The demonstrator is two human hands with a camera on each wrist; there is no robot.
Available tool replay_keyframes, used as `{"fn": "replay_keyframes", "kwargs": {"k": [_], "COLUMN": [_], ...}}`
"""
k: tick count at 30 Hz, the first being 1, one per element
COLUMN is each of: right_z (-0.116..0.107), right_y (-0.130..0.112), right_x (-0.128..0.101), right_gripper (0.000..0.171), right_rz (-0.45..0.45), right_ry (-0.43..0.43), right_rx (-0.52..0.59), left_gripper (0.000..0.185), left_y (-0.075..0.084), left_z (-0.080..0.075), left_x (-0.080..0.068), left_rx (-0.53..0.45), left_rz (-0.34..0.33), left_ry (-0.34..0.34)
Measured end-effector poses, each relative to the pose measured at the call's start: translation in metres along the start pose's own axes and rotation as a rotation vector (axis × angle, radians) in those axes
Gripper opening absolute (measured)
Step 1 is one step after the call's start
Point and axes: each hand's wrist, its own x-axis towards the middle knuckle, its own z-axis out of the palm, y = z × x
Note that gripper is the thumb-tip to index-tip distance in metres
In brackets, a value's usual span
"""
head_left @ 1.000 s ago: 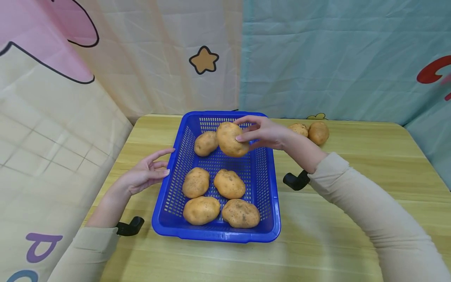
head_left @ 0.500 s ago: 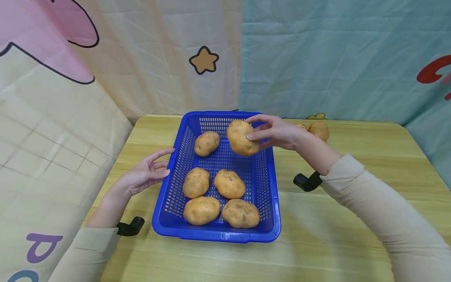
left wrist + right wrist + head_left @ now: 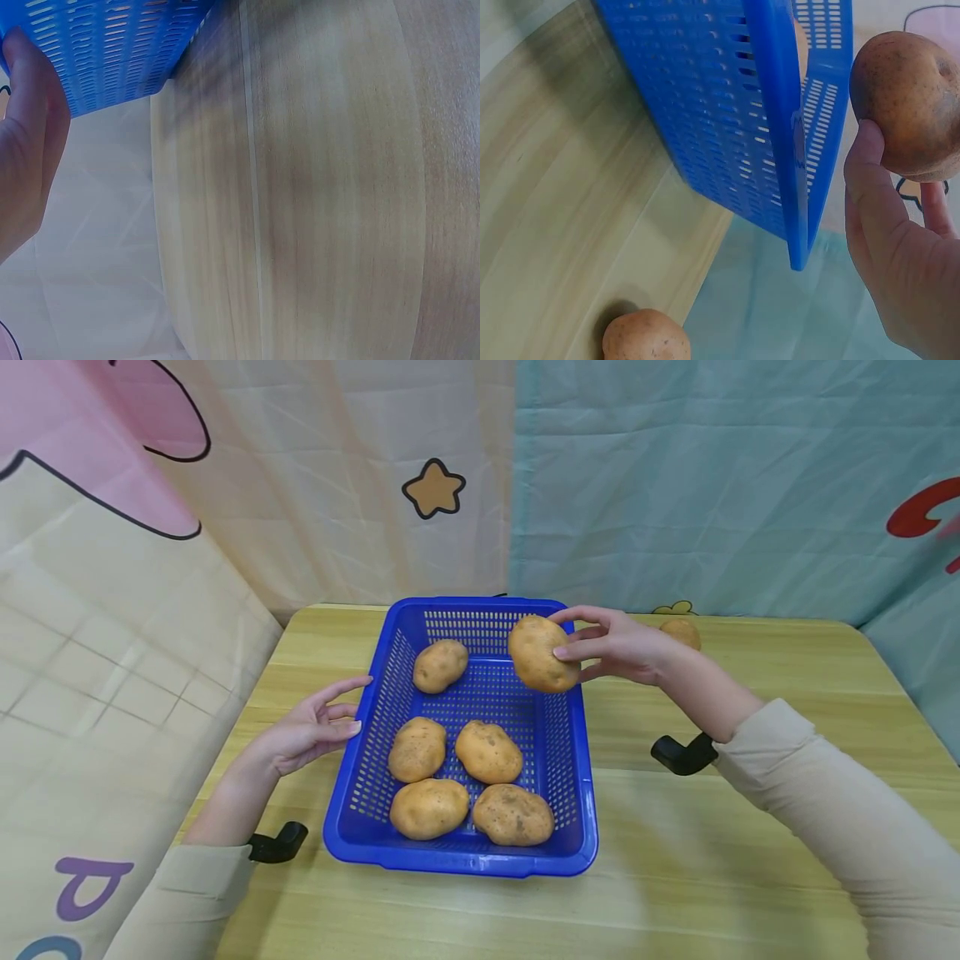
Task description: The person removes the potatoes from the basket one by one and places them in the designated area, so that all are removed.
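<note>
In the head view my right hand grips a potato above the back right part of a blue plastic basket, thumb on one side. The right wrist view shows this potato clear of the basket's side. A potato lies at the basket's back left, and several more, such as one potato, lie in its front half. My left hand touches the basket's left rim with extended fingertips and thumb. Its far fingers are partly hidden by the basket.
The basket stands on a wooden table. Behind my right forearm a potato lies at the table's back, partly hidden. Printed cloth curtains hang along the back and left. A black wrist mount juts from the right sleeve.
My right hand has moved rightward with the potato, from the middle of the basket toward its right rim. My forearm now hides one of the table potatoes. The left hand and basket have stayed put.
</note>
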Motion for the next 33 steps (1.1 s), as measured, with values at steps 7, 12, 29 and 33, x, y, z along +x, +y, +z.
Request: {"fn": "replay_keyframes", "kwargs": {"k": [7,12,29,33], "right_z": [-0.010,-0.017,-0.045,-0.053], "right_y": [0.003,0.006,0.023,0.029], "right_x": [-0.009,-0.016,-0.034,-0.041], "right_gripper": [0.049,0.051,0.041,0.036], "right_rz": [-0.003,-0.003,-0.033,-0.032], "right_ry": [-0.008,0.005,0.039,0.053], "right_rx": [0.018,0.034,0.074,0.072], "left_gripper": [0.061,0.061,0.061,0.061], "left_y": [0.000,0.000,0.001,0.000], "left_z": [0.000,0.000,0.001,0.001], "left_x": [-0.001,-0.001,-0.001,0.000], "left_rx": [-0.003,-0.006,0.001,0.003], "left_rz": [-0.001,-0.001,-0.006,-0.007], "left_ry": [0.000,0.001,0.014,0.013]}}
